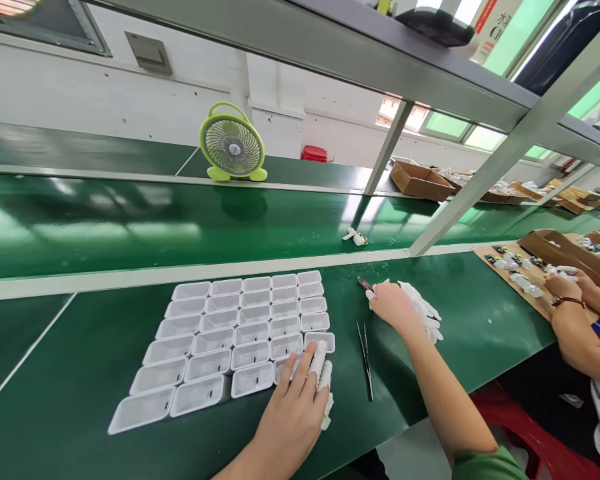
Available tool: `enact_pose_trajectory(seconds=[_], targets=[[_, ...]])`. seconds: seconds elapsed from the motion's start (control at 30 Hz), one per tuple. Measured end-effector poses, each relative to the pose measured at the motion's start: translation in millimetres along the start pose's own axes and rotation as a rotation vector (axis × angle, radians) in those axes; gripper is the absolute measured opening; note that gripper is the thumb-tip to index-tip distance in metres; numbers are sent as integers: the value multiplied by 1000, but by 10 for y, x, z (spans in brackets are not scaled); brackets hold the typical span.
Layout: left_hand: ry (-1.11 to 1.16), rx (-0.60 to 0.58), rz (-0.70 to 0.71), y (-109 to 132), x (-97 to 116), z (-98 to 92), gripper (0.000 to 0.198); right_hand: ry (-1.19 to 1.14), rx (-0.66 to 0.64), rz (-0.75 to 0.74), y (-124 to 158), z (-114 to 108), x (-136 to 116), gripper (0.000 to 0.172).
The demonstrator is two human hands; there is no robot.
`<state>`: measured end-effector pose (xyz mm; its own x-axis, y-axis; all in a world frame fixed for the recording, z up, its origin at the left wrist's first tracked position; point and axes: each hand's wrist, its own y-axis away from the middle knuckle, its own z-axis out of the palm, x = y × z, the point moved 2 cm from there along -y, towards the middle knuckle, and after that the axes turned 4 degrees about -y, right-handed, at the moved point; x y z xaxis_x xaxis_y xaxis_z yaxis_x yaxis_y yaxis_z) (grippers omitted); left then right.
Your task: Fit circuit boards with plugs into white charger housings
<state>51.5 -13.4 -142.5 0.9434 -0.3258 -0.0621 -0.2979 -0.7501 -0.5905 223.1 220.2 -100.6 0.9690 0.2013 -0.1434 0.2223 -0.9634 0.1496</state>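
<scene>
My left hand lies with stretched fingers over the front right corner of a block of small white plastic trays. White wraps cover some of its fingers. Several trays hold one tiny dark piece each. My right hand is closed at the right of the trays, fingers curled down to the table. A small dark red-brown tool sticks out at its fingertips; its kind is not clear. White gloves lie partly behind that hand. A pair of metal tweezers rests between my two hands.
Beyond the table edge runs a green conveyor belt with a small white part on it. A green fan stands behind. A metal post rises at right. A co-worker's hands handle parts over a cardboard sheet.
</scene>
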Motion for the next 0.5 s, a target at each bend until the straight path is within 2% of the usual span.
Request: enact_pose_trajectory(seconds=[0.1,0.2,0.33,0.4,0.5], targets=[[29,37,19,-2,8,1,10,38,32,-13,-531,-286,-75,28],[74,97,131,27,28,20,11,24,36,-78,-1103,-456,-186,42],[106,220,211,120,43,147,26,-6,-41,-145,-1578,-413,-351,42],[74,256,209,158,33,220,33,-13,-58,-174,-1701,-344,-426,40],[132,260,201,164,23,248,31,-11,-66,-206,-1803,-266,-493,39]])
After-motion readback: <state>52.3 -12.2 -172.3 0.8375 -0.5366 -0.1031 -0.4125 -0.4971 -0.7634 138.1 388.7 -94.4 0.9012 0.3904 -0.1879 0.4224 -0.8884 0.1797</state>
